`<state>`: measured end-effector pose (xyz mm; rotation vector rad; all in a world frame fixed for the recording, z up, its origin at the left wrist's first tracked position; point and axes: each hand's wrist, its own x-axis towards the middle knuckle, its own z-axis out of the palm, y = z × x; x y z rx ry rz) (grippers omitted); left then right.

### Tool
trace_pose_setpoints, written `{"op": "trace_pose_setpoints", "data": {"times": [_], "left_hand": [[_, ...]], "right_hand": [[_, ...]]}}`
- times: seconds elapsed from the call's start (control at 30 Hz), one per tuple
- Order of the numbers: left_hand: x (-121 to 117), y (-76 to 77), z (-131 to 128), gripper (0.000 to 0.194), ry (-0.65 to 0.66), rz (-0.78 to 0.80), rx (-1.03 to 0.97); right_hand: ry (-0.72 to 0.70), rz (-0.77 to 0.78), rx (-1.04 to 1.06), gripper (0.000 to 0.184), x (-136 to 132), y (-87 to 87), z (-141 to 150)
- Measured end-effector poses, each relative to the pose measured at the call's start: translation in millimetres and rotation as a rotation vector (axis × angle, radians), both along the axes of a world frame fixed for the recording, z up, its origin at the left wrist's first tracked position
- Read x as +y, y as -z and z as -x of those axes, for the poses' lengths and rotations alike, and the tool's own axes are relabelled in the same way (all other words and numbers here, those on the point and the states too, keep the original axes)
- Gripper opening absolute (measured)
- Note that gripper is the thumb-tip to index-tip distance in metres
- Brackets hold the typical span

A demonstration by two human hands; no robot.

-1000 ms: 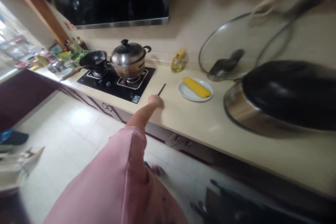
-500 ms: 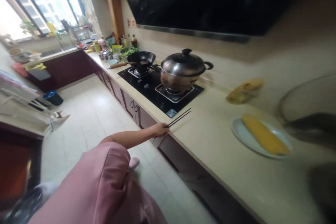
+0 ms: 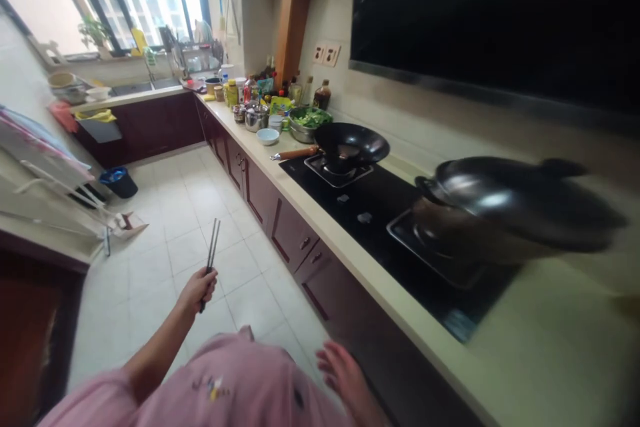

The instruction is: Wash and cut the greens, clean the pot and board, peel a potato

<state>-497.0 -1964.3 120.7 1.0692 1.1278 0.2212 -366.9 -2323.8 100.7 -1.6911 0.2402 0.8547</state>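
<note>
As the head view shows, chopsticks: a thin pair (image 3: 214,241) in the left hand (image 3: 199,289), up in the air over the floor (image 3: 185,213), apart from the table (image 3: 550,347).
Left hand: closed round both sticks near their dark lower ends; tips point up and away, nearly parallel, slight gap between.
Right hand: fingers loose and spread, nothing seen in it, a bit blurred (image 3: 345,370); nearest the cabinets (image 3: 325,293), contact unclear.
Weight: probably very light, one hand is plenty.
Stiffness: should be rigid along the length; material can't be told.
Surface: looks smooth, so likely to roll or slide against each other if gripped loosely.
Fragility: low, I'd guess; sideways bending would be the weak point.
Where to hold: dark end, both sticks together, paler tips left free.
Pan: on the far burner, wooden handle over the table (image 3: 373,147).
Pot: lidded, near burner, blurred (image 3: 500,203).
</note>
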Motion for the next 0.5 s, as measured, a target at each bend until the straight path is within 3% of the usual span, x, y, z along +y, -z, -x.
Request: {"op": "trace_pose_setpoints", "data": {"times": [0.07, 0.13, 0.27, 0.33, 0.4, 0.5], "left_hand": [[36, 3.6, 19, 0.038, -0.117, 0.025, -0.054], [64, 5.7, 36, 0.045, -0.197, 0.050, -0.063], [96, 6.5, 61, 0.055, -0.384, 0.089, -0.050], [104, 5.4, 67, 0.058, -0.466, 0.137, -0.033], [112, 2.9, 69, 0.059, -0.538, 0.171, -0.012], [137, -3.2, 65, 0.066, -0.610, 0.142, 0.012]], "right_hand": [[-0.099, -0.044, -0.013, 0.052, 76, 6.4, -27], [-0.233, -0.125, 0.016, 0.053, 152, 1.7, -51], [-0.455, -0.312, 0.063, 0.041, 305, -29.8, -103], [-0.370, -0.378, 0.073, 0.024, 383, -48.3, -139], [-0.162, -0.423, 0.089, 0.009, 458, -62.8, -185], [0.044, -0.454, 0.046, 0.012, 555, -71.6, -264]]}}
